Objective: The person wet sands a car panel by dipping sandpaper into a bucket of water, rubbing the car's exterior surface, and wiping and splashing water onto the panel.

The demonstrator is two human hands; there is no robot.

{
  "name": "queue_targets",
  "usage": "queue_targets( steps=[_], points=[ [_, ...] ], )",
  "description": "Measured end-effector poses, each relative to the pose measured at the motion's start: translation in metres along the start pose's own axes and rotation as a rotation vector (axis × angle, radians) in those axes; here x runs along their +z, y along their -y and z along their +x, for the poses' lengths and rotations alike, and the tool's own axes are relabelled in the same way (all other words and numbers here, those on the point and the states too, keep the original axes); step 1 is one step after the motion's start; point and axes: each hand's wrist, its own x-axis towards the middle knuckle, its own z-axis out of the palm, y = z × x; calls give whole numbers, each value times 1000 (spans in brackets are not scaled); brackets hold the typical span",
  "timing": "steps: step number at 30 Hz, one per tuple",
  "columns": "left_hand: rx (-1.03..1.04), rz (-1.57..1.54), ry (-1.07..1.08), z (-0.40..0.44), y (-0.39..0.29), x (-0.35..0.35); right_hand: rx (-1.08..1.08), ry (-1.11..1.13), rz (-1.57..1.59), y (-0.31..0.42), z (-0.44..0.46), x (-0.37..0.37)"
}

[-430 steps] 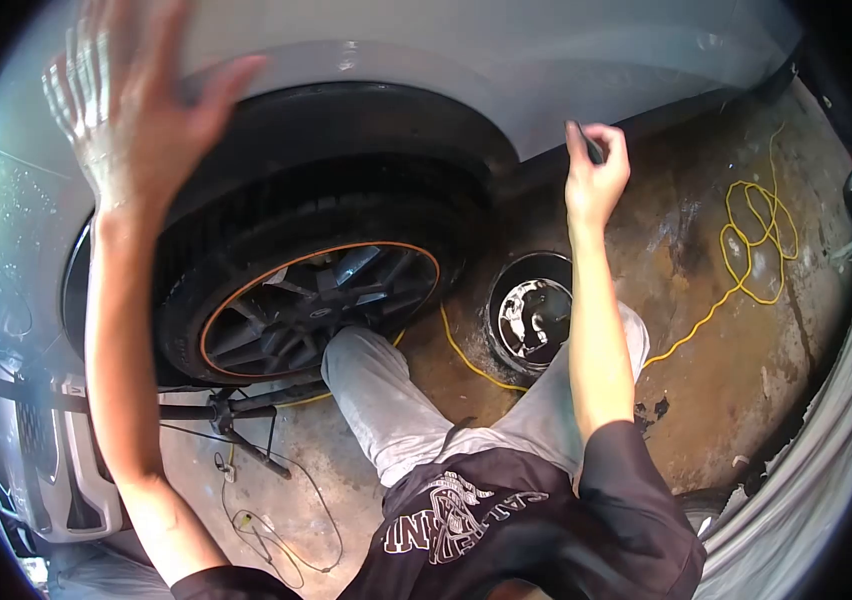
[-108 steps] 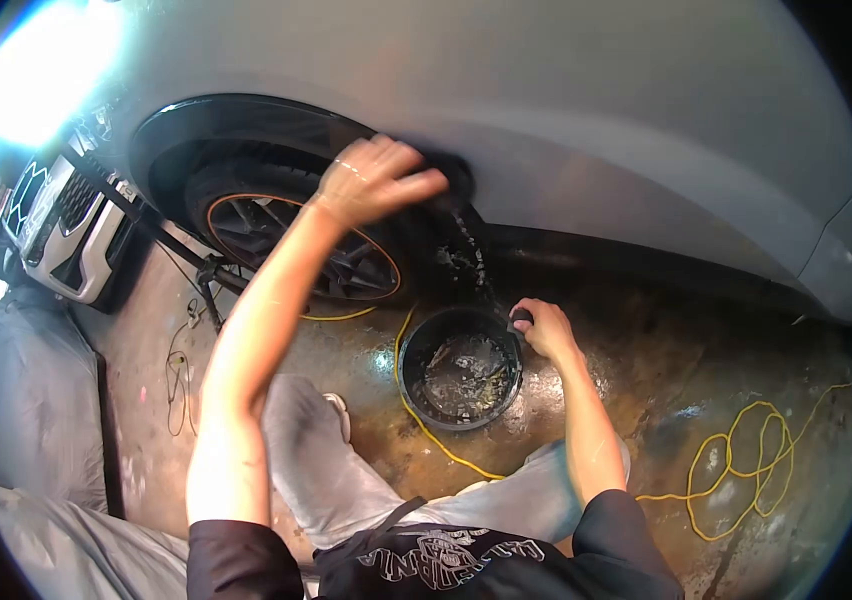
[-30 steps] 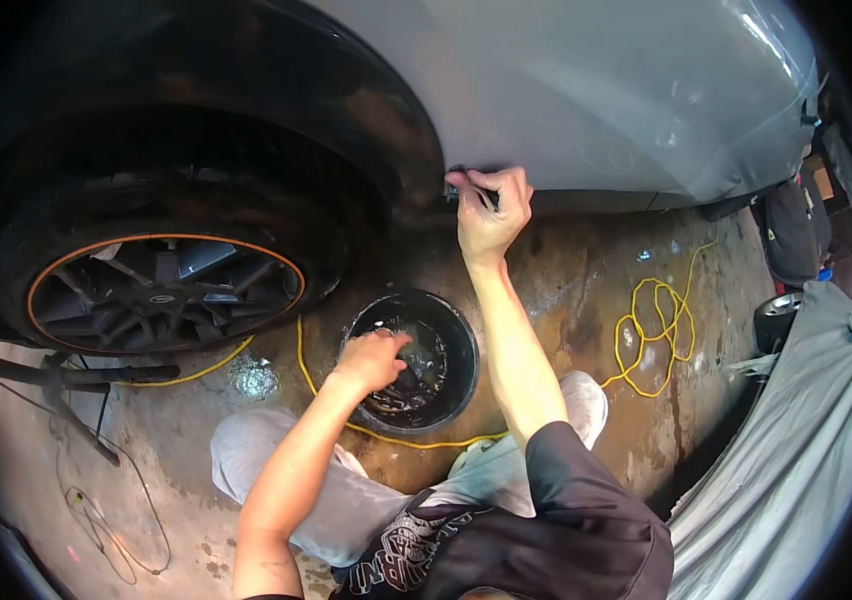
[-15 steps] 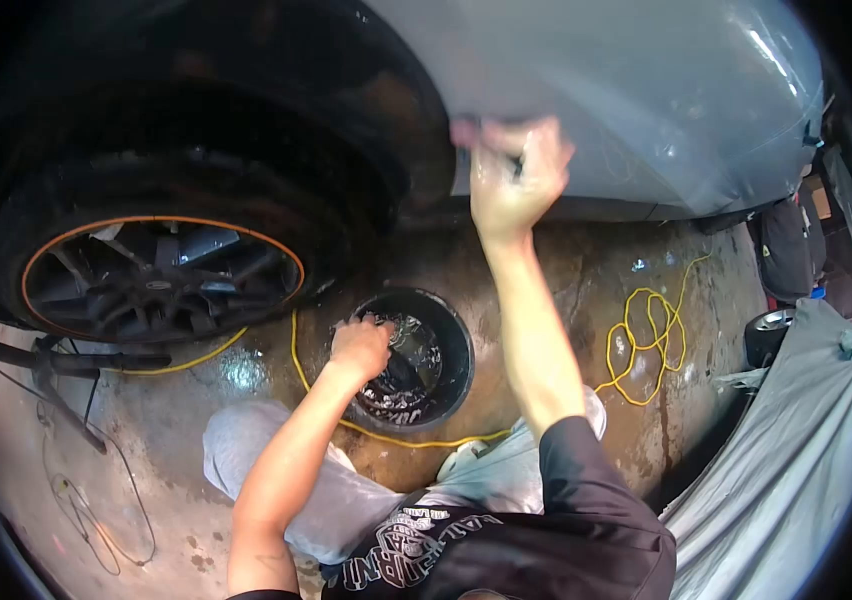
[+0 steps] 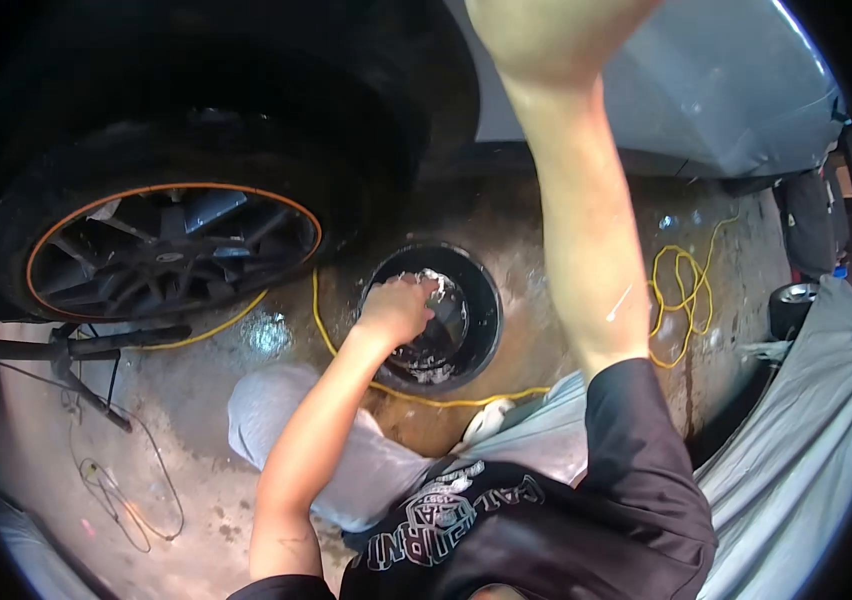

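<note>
My left hand (image 5: 401,308) is over the left part of a round black bucket (image 5: 489,335) that holds dark liquid with white foam. Its fingers curl down toward the liquid, and what they hold, if anything, is too small to make out. My right hand (image 5: 556,35) is raised at the top edge, in front of the grey car body panel (image 5: 716,95). Its fingers lie outside the frame. Left of the bucket is the car's wheel (image 5: 171,255), with an orange ring round its dark spokes.
A yellow cord (image 5: 426,400) runs past the bucket and coils on the floor at the right. A dark stand (image 5: 86,370) is below the wheel. Grey sheeting (image 5: 796,430) hangs at the lower right, near a small loose wheel (image 5: 794,308).
My right hand has gone from beside the wheel arch edge up to the top of the view. My left hand stays over the bucket, after being raised near the arch earlier.
</note>
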Motion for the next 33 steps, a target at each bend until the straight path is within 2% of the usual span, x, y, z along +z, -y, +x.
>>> queue_targets(
  steps=[1,4,5,6,8,10,11,14,16,17,18,20,22,24,26,28,30,32,33],
  points=[
    [-13,-19,21,-2,0,0,-62,-38,79,2,11,8],
    [-3,51,21,-7,-4,-1,-17,128,-32,-20,-57,-36],
    [-16,5,49,-5,-1,0,62,255,-164,-15,-88,-61],
    [-7,1,29,-4,-1,-3,158,286,-205,-25,-126,-77],
    [-76,77,26,-5,1,-5,211,305,-278,-28,-141,-84],
    [-80,110,18,-5,1,-4,96,148,-132,-22,-80,-59],
    [-57,95,4,-7,-1,-4,122,154,-135,-14,-57,-49],
    [-31,60,58,-3,-6,1,-155,49,42,-3,18,-19],
    [-2,27,58,1,-8,3,-116,21,-155,-32,-14,-30],
    [12,13,49,3,-5,5,-22,91,-32,-29,-48,-49],
    [25,14,36,5,-1,6,60,274,-186,-28,-85,-77],
    [-24,64,58,13,2,6,217,391,-297,-40,-162,-104],
    [-56,74,45,16,-3,-3,192,360,-300,-31,-144,-96],
    [-7,73,-12,12,-6,0,75,252,-187,-19,-87,-63],
    [43,14,10,12,-7,4,-19,37,-53,-14,-39,-30],
    [29,26,44,15,-9,3,16,81,15,-19,-56,-41],
    [51,19,20,14,-8,-2,233,221,-164,-34,-132,-82],
    [4,40,58,12,-5,-6,447,458,-452,-43,-202,-134],
    [-9,76,40,13,-1,-3,544,424,-475,-38,-215,-157]
  ],
)
